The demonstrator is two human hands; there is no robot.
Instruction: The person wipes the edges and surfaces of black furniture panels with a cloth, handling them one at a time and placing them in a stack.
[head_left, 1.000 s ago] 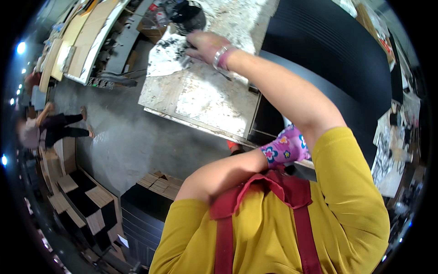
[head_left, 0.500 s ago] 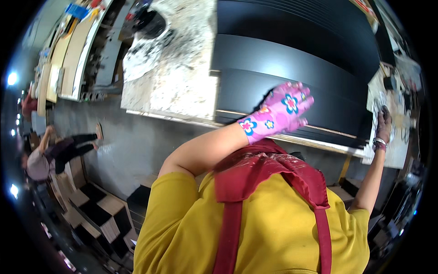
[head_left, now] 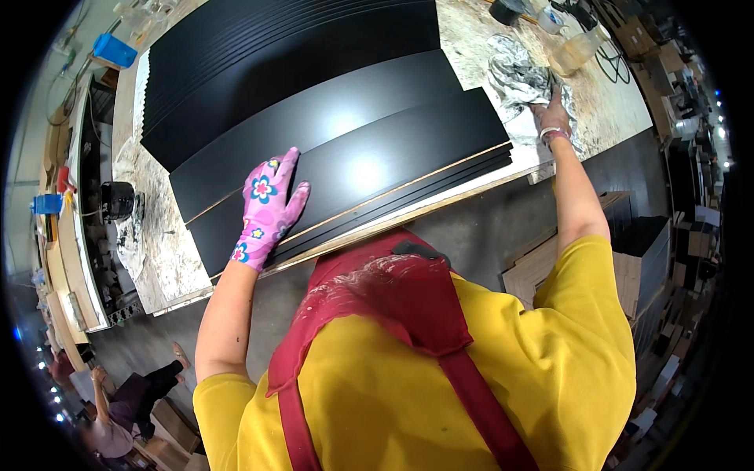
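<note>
Where both arms reach forward, workbench (head_left: 624,98): broad and pale, blotched with dark stains, running across the upper part of the view.
Black boards (head_left: 393,149): on the middle of the workbench, laid overlapping in a long stepped pile; the near faces catch a white glare, and a thin tan edge runs along the front.
Red apron (head_left: 381,302): over a yellow shirt (head_left: 542,361), smeared with pale marks on its upper part, just below the near edge of the workbench.
Other person (head_left: 118,424): well apart, at the lower left (small and bent by the lens).
Left hand (head_left: 269,202): in a pink flowered glove, over the near left part of the black boards, thumb spread away from the fingers, grasping nothing.
Cloth (head_left: 514,74): white with grey stains, crumpled on the workbench to the right of the black boards.
Right hand (head_left: 554,118): at the lower right edge of the cloth, touching it; whether it grips a fold, I cannot tell.
Bottle (head_left: 580,52): see-through, yellowish, just beyond the right hand.
Black pot (head_left: 118,201): at the left end of the workbench.
Bracelet (head_left: 554,132): on the right wrist.
</note>
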